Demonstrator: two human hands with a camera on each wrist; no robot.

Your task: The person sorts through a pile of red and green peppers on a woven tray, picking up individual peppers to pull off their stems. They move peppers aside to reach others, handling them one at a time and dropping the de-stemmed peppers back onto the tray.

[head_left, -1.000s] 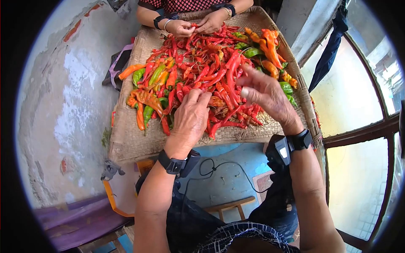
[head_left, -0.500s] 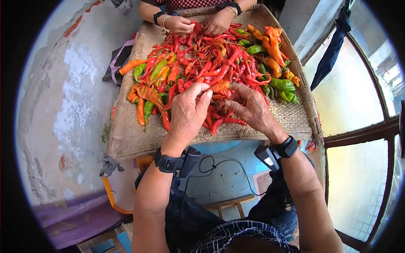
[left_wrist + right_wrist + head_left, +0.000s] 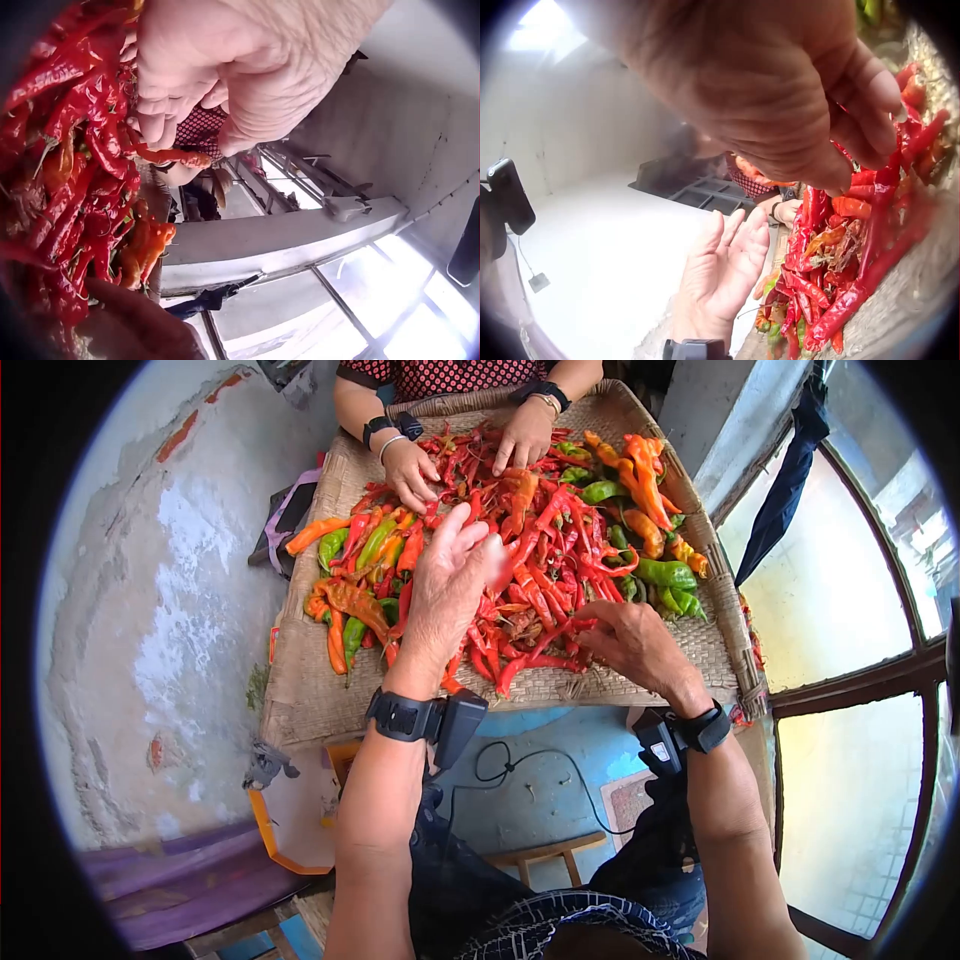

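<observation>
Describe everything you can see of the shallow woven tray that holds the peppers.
The shallow, tan, four-sided tray of what looks like plaited plant strips has raised edges along its far and right sides. It looks worn and roughly level; what supports it is hidden. Glossy red peppers heap across its middle, with green peppers and orange peppers toward left and right. A grey cloth-like bundle sits at its near left corner.

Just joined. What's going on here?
A person's left hand hangs open above red peppers piled on a woven tray. The right hand reaches into the same pile; whether it grips one is unclear. Across the tray, another person has both hands at the pile's far side.
</observation>
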